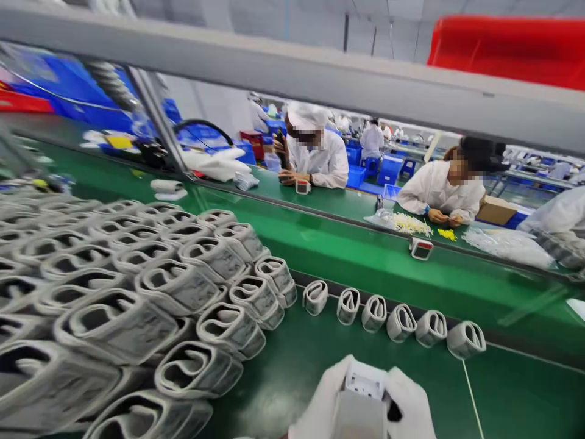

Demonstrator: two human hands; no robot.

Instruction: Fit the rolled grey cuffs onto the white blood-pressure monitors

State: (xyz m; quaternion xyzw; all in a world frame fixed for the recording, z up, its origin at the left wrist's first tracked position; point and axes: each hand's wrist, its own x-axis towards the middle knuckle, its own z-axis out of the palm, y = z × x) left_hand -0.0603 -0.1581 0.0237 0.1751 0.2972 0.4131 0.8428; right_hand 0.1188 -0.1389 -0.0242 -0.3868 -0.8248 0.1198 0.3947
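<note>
My left hand (320,399) and my right hand (412,402), both in white gloves, are closed around the two sides of a small white-and-grey boxy device (361,416) at the bottom of the head view. Its white end, with small dark openings, faces up and away from me. The lower part of the device is cut off by the picture's edge. Beyond my hands, several rolled grey fabric cuffs (401,323) stand in a row on the green tabletop (274,378). To my left rises a large stack of the same rolled cuffs (176,286).
A green conveyor belt (338,235) runs across behind the row, carrying a white device with a red-edged screen (421,249). Across it sit co-workers (326,158), with plastic bags (507,247) and small yellow parts (446,234). A grey beam (274,67) spans overhead, bearing a red bin (507,52).
</note>
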